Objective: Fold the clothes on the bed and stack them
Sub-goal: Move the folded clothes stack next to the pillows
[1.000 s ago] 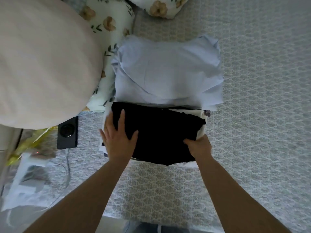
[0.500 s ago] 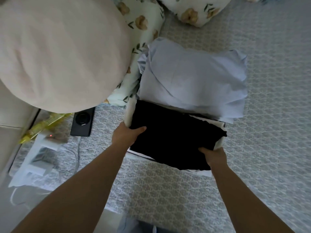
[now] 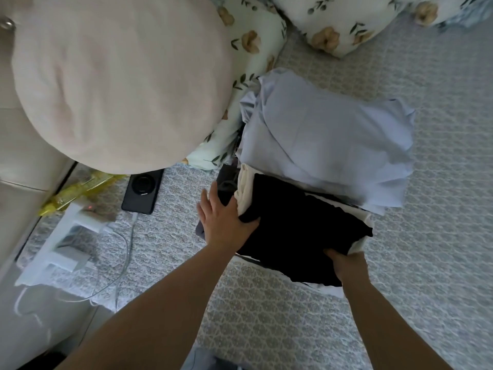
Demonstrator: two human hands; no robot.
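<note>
Black folded garment (image 3: 301,231) over white cloth (image 3: 244,188); pale blue folded shirt (image 3: 328,145); grey bedspread (image 3: 440,236) with lattice pattern; cream round cushion (image 3: 114,81); white pillows (image 3: 333,25) with tan flowers; black phone (image 3: 142,190).

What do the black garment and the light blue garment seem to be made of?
Black garment: probably a soft matte knit; it shows no sheen and sags at the edges. Light blue garment: apparently thin woven cloth, perhaps cotton, with crisp creases and a smooth surface.

Patterned grey bedspread (image 3: 440,182), round cream cushion (image 3: 114,81), floral pillows (image 3: 336,25), dim soft daylight
</note>
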